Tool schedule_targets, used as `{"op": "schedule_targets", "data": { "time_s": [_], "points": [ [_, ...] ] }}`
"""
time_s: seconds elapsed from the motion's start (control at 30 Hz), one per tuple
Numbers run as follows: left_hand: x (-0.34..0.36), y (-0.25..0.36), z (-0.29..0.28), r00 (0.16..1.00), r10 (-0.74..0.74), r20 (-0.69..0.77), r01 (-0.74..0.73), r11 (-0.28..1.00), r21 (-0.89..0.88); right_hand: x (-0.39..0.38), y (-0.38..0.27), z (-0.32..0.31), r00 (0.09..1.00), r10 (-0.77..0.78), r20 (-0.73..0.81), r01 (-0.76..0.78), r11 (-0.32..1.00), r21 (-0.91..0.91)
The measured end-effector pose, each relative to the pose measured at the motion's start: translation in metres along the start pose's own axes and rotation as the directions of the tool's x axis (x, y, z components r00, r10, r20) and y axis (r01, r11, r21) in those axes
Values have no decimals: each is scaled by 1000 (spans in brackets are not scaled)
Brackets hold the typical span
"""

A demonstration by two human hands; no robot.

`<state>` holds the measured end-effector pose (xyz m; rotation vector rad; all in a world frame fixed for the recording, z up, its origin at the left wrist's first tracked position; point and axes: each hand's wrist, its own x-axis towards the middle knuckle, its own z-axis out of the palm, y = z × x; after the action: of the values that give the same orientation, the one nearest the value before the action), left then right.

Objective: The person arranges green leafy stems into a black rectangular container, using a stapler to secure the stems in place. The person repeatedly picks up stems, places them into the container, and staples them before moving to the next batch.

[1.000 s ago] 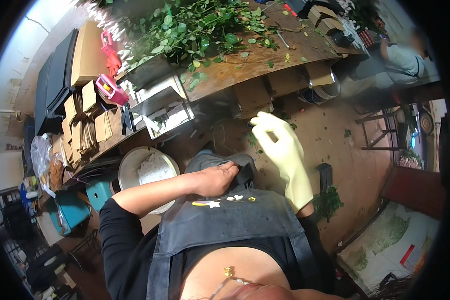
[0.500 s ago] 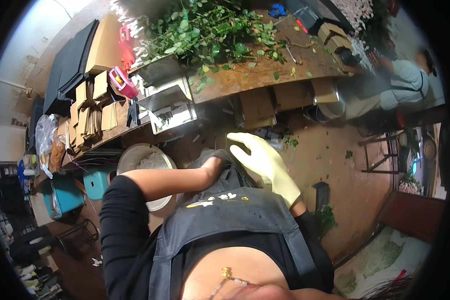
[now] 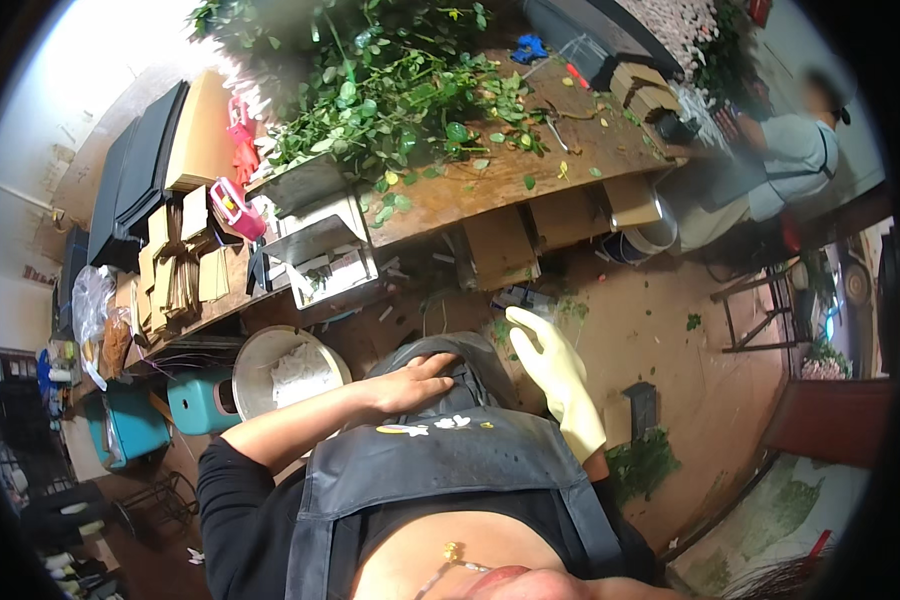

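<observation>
My left hand [image 3: 415, 385] is bare and rests on the front of my dark apron [image 3: 370, 470]. Its fingers lie stretched across the cloth, with the tips partly lost in a fold; I see nothing held in it. A pale yellow rubber glove covers my right hand [image 3: 555, 375], raised to the right of the apron. That hand's fingers point up and forward, thumb apart, and nothing is in them. Ahead, on the wooden workbench [image 3: 450, 205], lies a big heap of leafy green stems [image 3: 390, 110].
A metal tray [image 3: 335, 265] and a pink tool [image 3: 237, 208] are at the bench's near left. Folded cardboard pieces [image 3: 175, 270] stand beside them. Below are a white bin [image 3: 290, 370] and teal stools [image 3: 195, 400]. Another person [image 3: 785, 160] works at the far right.
My left hand has come out of the apron's fold, where its fingers were hidden, and now lies on the cloth. My gloved right hand has shifted a little right and nearer. The view has tilted slightly.
</observation>
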<state>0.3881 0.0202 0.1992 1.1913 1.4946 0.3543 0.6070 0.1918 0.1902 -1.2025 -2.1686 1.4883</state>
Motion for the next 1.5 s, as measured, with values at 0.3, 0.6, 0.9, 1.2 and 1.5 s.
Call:
{"op": "schedule_targets", "data": {
  "time_s": [0.3, 0.6, 0.9, 1.2, 1.5],
  "points": [
    [42, -7, -1, 955, -152, 254, 49, 927, 371, 3, -19, 20, 987, -127, 95, 140, 980, -142],
    [73, -31, -7, 946, -157, 282, 72, 954, 290, 25, -1, 53, 979, -142, 146, 176, 951, -253],
    [-51, -37, -139, 945, 305, 119, -279, 940, -196, 61, 3, 104, 990, -28, 136, 63, 962, -265],
    [48, -127, -242, 478, 414, -775, 220, 798, 562, 142, 69, 170, 967, 179, 182, -45, 821, -568],
    [68, -146, -236, 660, 246, -710, 367, 719, 590, 292, 272, 196, 984, 142, 112, 52, 374, -926]
  ]
}}
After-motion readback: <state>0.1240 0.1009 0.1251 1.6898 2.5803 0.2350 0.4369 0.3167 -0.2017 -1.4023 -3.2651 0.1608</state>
